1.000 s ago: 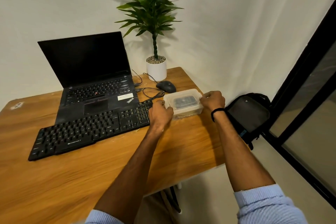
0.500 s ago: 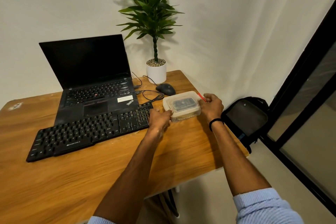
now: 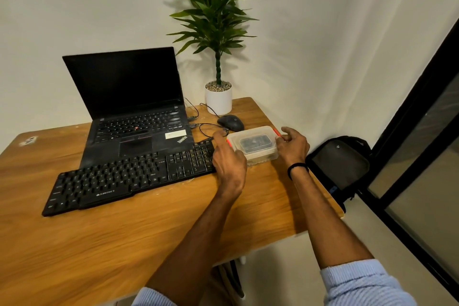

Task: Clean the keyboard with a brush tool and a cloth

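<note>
From the head camera: both my hands are on a clear plastic box at the right end of the wooden worktop. My left hand is curled round the box's left end, beside a red latch. My right hand, a dark band on its wrist, grips the right end, where a second red latch shows. The lid is on. A dark shape lies beneath it, but I cannot tell what it is. No brush or cloth is in sight.

The black Zebronics keyboard, the thing to be cleaned, lies slantwise on the worktop left of the box, its right end just beside my left hand. An open ThinkPad laptop with a dark screen stands behind it. A black mouse sits just beyond the box, and a potted plant stands at the far corner. A black backpack rests on the floor to the right.

By my reading, this is the opening step: getting the box open, presumably to reach the cleaning tools, with no cleaning begun. The next move calls for freeing both latches and lifting the lid while one hand steadies the base, so the light box does not skid into the mouse or off the worktop's edge.
</note>
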Demonstrator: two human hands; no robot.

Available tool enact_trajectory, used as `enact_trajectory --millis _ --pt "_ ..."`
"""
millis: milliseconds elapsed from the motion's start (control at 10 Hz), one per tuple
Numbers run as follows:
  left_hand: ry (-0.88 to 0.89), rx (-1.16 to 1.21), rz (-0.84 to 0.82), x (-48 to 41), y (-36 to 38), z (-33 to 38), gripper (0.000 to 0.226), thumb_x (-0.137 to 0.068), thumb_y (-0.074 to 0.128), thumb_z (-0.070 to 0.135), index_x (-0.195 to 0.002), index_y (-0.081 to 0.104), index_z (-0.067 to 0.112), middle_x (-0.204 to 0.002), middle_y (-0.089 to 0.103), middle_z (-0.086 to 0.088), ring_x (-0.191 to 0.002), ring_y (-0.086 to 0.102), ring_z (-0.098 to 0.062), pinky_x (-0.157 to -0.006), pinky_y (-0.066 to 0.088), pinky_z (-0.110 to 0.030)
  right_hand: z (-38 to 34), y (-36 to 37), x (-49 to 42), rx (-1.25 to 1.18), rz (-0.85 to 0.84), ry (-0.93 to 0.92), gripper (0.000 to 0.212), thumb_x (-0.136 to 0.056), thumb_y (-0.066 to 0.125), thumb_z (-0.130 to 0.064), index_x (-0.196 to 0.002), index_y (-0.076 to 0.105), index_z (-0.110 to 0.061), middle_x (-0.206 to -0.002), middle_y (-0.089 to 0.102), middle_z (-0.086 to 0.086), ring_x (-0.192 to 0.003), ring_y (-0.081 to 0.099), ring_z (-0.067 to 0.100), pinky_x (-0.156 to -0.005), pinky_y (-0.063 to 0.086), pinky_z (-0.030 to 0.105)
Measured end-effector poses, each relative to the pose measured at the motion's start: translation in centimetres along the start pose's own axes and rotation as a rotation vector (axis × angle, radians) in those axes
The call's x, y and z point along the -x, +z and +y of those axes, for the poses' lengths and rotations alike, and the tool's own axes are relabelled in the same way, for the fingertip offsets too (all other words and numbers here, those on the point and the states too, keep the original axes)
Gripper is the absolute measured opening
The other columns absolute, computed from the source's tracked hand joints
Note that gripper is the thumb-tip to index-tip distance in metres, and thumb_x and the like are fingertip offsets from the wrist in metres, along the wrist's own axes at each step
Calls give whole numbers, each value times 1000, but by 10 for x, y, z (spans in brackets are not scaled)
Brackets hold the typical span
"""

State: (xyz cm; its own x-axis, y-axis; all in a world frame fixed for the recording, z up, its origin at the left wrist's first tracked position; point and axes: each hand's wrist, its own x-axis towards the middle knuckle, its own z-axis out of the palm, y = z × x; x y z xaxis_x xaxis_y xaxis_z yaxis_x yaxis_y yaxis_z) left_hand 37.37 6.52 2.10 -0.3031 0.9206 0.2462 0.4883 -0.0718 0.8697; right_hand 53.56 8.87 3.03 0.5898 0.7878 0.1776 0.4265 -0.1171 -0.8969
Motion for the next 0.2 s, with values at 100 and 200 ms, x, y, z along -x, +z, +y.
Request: enact_trajectory --millis 100,200 --pt "36 -48 -45 -3 -10 8 70 -84 74 -3 -139 35 14 -96 69 -9 -86 69 -28 -75 62 -45 -5 -3 2 15 -27 8 34 -87 71 -9 -121 68 -7 -118 70 12 -105 66 26 -100 52 40" --pt "50 -71 -72 -1 -18 2 79 -85 82 13 -147 32 13 -95 71 -6 -87 71 -27 -79 61 -47 -1 -1 7 94 -34 -16 35 -91 69 -19 -124 65 -7 -121 68 14 -115 58 32 -99 50 46"
